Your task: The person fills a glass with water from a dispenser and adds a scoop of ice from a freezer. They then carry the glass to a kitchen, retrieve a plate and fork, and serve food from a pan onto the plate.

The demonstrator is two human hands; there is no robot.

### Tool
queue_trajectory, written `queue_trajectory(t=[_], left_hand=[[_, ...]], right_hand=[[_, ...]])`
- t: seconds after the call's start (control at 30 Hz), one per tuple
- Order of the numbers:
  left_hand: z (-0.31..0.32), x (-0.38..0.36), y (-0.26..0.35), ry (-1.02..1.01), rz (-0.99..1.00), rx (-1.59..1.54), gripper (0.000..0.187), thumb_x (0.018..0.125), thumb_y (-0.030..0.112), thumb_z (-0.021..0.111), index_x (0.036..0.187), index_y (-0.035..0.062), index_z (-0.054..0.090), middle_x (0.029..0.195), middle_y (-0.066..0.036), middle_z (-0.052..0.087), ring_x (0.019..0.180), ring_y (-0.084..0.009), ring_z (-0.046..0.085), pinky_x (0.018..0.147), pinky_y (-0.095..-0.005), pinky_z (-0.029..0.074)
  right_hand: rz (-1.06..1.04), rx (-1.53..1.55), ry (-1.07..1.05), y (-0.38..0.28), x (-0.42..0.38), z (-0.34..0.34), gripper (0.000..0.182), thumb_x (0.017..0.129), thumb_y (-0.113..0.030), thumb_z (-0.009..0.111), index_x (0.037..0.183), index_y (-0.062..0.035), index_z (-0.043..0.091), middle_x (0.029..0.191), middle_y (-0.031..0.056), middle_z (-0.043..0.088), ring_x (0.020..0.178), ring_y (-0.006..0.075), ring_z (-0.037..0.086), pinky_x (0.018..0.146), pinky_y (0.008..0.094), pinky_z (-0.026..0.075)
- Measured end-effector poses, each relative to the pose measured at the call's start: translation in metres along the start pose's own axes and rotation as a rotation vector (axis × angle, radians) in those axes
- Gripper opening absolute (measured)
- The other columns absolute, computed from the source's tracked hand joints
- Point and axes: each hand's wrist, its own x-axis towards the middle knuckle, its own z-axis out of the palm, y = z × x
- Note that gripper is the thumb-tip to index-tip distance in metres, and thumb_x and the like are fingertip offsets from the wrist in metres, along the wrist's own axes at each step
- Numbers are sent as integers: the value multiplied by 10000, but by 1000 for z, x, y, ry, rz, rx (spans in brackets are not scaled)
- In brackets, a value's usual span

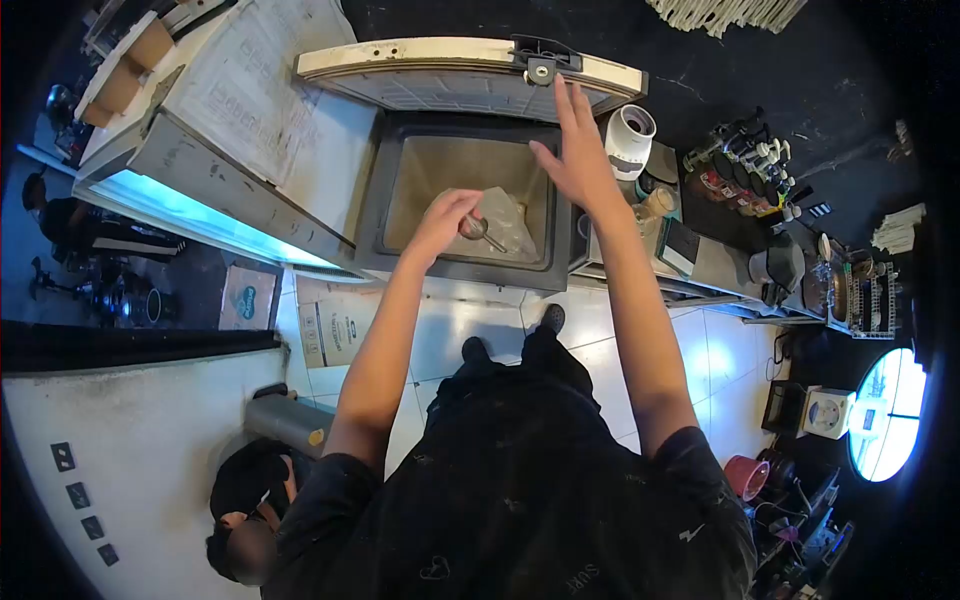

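My left hand (442,228) is closed around a small shiny metal scoop (480,232), held over an open chest freezer (375,200). Just right of the scoop, a pale, translucent plastic bag (510,222) sits inside the freezer; its contents are hard to make out. The raised freezer lid (450,58) leans back along the far side, with a black latch (543,68) on its edge. Fingers stretched out, my right hand (583,165) reaches to the lid just below the latch, holding nothing.
A white-topped cabinet (250,100) adjoins the freezer on the left. On the right, a counter carries a white appliance (630,140), a jar (658,204) and several bottles. Flattened cardboard (335,332) lies on the tiled floor. Another person (250,490) is at the lower left.
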Motion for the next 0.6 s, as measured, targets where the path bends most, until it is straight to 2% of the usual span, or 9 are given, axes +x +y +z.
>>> queue_trajectory(t=[0.1,0.13,0.17,0.23,0.27,0.37,0.5,0.53,0.6], left_hand=[[-33,7,-97,39,-129,160,355,1022,282,564,1287,53,623,932,-24,620,798,-127,541,763,-273,453],[-44,15,-123,44,-145,307,360,1001,275,591,1276,45,621,962,-49,632,859,-164,586,803,-306,477],[-49,23,-144,63,-154,289,360,1001,275,591,1276,45,621,962,-49,632,859,-164,586,803,-306,477],[-56,26,-186,544,-54,943,409,940,289,648,1264,43,599,1138,-140,618,1075,-305,593,946,-439,467],[-52,26,-179,547,-176,871,470,921,262,650,1333,63,543,1241,-190,559,1239,-381,498,1089,-517,375],[-46,34,-217,638,-58,1084,455,909,229,668,1329,89,559,1231,-182,553,1278,-402,454,1119,-522,344],[-42,38,-219,728,131,1106,264,877,221,686,1081,55,702,1256,-191,528,1380,-403,375,1151,-522,313],[-39,39,-213,826,164,1043,191,861,221,685,923,47,734,1211,-159,561,1318,-375,441,1097,-500,359],[-40,45,-227,805,91,1075,176,853,216,683,907,56,733,1177,-133,583,1261,-350,479,1046,-481,386]], right_hand=[[14,204,30,-5,-21,0,447,928,-49,569,1374,-73,547,1394,244,516,1278,429,514,1069,453,426],[25,310,28,-2,-36,18,260,941,-10,524,1169,-34,646,1223,196,611,1145,380,597,984,428,476],[113,389,-129,7,-54,40,214,948,-32,535,1123,-23,656,1141,188,646,1096,372,623,952,403,492],[392,455,-604,34,-93,97,227,974,-63,523,1151,-23,658,1039,149,708,1019,285,677,928,359,500],[338,449,-749,46,-102,127,228,983,-105,526,1149,-20,656,1015,154,718,998,271,689,922,368,511],[369,588,-887,97,-141,243,246,986,-141,529,1157,-27,663,1025,171,725,991,295,700,922,391,523],[313,194,-907,161,-163,384,325,987,-211,512,1185,10,645,1134,272,688,1135,396,654,957,499,514],[499,27,-955,174,-171,409,378,989,-253,516,1216,31,619,1197,288,657,1165,411,634,972,501,507],[701,-127,-992,194,-191,443,437,991,-294,520,1247,52,592,1260,303,626,1194,426,614,987,504,499]])
